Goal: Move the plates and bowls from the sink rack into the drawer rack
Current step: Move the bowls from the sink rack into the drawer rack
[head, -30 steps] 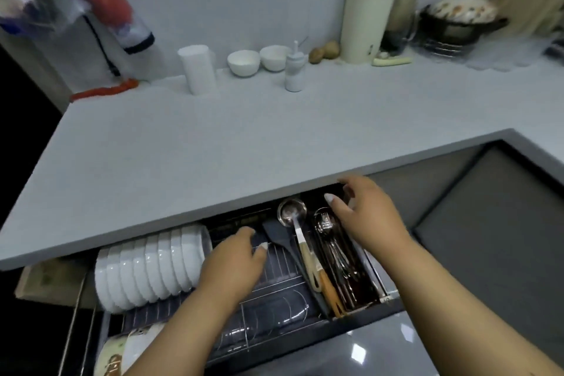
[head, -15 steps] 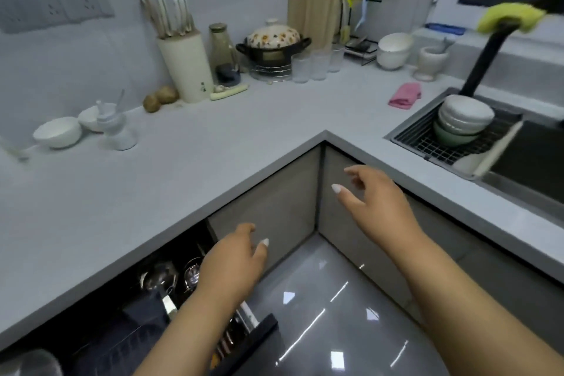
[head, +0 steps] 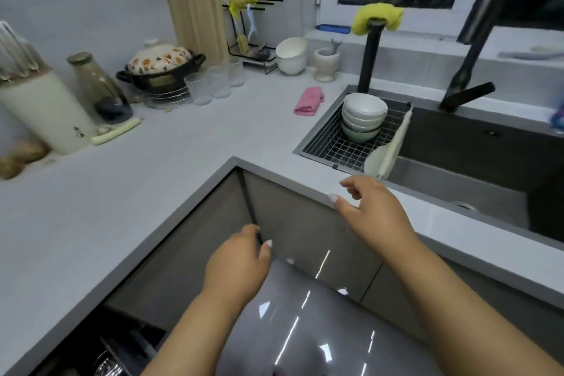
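A: Item 1, stack of bowls point(head: 364, 119). Location?

B: On the sink rack point(head: 331, 143), at its far end, upturned and nested rim-down. 3 white over 1 pale green, as far as I can count. The stack's axis is upright.

A: Item 2, plates?

B: 1 pale plate point(head: 385, 152), on edge against the rack's right side, lower rim toward the near corner. Its long axis runs from that corner back toward the faucet point(head: 470, 49).

A: Item 3, hands.

B: Right hand point(head: 370, 210): over the counter edge point(head: 293, 183), fingers loosely spread, holding nothing. Left hand point(head: 241, 259): lower, in front of the cabinet corner point(head: 248, 201), relaxed, also empty.

A: Bearing from hands to rack?

B: Ahead and to the right, across the strip of countertop point(head: 183, 162). The right hand is clearly nearer; the plate's lower rim lies just beyond its fingertips point(head: 345, 183), and the bowls sit farther back. The left hand is well apart from both.

A: Item 4, destination.

B: Drawer rack point(head: 116, 357), only a dark sliver at the lower left, behind and below the left arm. Contents too dim to list.

A: Judgement?

B: A reach for the next load. The right hand would probably arrive first; the upright stack likely wants both hands at its sides.
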Demonstrator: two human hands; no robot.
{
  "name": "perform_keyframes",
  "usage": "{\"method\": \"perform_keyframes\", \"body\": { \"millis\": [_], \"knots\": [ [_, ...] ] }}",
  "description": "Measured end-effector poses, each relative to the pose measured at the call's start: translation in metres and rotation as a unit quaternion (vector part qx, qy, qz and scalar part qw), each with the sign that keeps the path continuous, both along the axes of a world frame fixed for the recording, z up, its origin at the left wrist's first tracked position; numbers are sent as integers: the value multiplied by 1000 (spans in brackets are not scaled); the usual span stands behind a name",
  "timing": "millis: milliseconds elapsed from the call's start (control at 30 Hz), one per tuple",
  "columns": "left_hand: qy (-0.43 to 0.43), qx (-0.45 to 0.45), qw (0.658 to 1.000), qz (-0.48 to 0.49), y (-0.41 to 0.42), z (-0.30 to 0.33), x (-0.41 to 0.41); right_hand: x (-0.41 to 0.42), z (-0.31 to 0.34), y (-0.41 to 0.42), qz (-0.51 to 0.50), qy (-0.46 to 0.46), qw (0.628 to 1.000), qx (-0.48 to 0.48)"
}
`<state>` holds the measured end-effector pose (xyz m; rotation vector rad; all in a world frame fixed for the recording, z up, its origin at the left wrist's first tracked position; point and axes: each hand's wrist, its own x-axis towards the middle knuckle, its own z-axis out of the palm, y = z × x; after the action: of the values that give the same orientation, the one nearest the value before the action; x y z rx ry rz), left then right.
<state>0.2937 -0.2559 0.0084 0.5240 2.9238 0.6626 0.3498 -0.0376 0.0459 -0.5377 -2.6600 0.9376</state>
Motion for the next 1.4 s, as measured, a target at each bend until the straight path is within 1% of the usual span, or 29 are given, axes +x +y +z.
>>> {"method": "perform_keyframes", "body": {
  "millis": [200, 333, 467, 600, 833, 933, 1067, 1267, 1333, 1400],
  "knots": [
    [10, 15, 999, -40, 51, -11, -61, -28, -3, 36, -51, -19, 998, 22],
    [19, 22, 996, -86, 84, -17, -112, -60, -5, 59, -92, -30, 995, 25],
    [-4, -3, 992, -123, 111, -23, -160, -99, -8, 76, -121, -36, 992, 17],
    [-5, -40, 986, -164, 140, -35, -207, -139, -17, 93, -146, -43, 988, 14],
    [-20, -122, 962, -243, 184, -74, -262, -206, -38, 136, -182, -57, 981, 25],
    [18, -140, 957, -253, 200, -86, -274, -228, -47, 156, -193, -62, 978, 39],
    [60, -136, 955, -255, 213, -94, -283, -254, -58, 183, -197, -72, 977, 47],
    [69, -112, 958, -254, 216, -97, -288, -292, -66, 226, -167, -143, 970, 107],
    [68, -106, 959, -253, 215, -98, -287, -304, -66, 236, -143, -188, 962, 140],
    [66, -97, 961, -249, 215, -97, -287, -314, -67, 244, -119, -251, 945, 172]
  ]
}}
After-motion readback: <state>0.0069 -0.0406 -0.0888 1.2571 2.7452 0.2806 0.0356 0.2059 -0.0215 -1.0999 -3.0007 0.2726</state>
